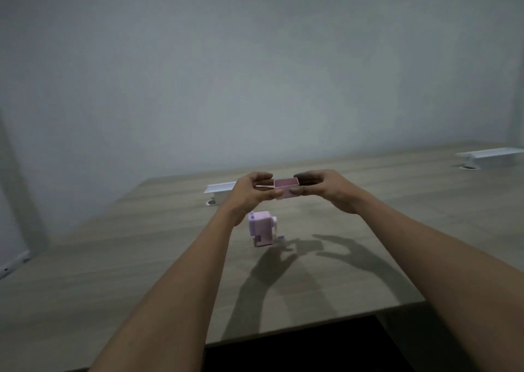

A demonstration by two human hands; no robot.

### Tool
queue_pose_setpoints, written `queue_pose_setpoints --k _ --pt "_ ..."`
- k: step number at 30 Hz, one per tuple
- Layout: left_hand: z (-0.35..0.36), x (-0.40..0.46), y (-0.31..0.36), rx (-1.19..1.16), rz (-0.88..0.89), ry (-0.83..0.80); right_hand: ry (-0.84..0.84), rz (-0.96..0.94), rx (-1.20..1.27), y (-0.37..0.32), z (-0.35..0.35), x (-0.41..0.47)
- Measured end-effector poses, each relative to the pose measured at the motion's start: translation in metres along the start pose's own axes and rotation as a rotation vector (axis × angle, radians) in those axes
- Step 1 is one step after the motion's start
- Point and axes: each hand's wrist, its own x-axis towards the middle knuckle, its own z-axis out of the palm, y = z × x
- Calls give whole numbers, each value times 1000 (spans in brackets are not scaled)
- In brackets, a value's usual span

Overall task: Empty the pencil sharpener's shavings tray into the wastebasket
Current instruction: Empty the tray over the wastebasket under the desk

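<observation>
The small pink shavings tray (pixel 285 188) is held up in the air above the wooden table (pixel 141 258), open side up. My left hand (pixel 249 191) grips its left end and my right hand (pixel 320 189) grips its right end, thumbs on the near side. Below and slightly left of the tray, the pink pencil sharpener (pixel 261 228) stands on the table with its crank on the right side. What the tray holds inside is too dim to tell. No wastebasket is in view.
A white cable cover (pixel 219 188) sits on the table behind my left hand, and another white cable cover (pixel 492 156) lies at the far right. A grey wall rises behind the table. A dark gap (pixel 297 349) lies under the near table edge.
</observation>
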Motion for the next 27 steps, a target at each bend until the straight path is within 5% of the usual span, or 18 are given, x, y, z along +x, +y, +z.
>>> queue_pose_setpoints --k 27 --pt "333 -35 53 -269 91 -561 552 277 -188 37 -223 -281"
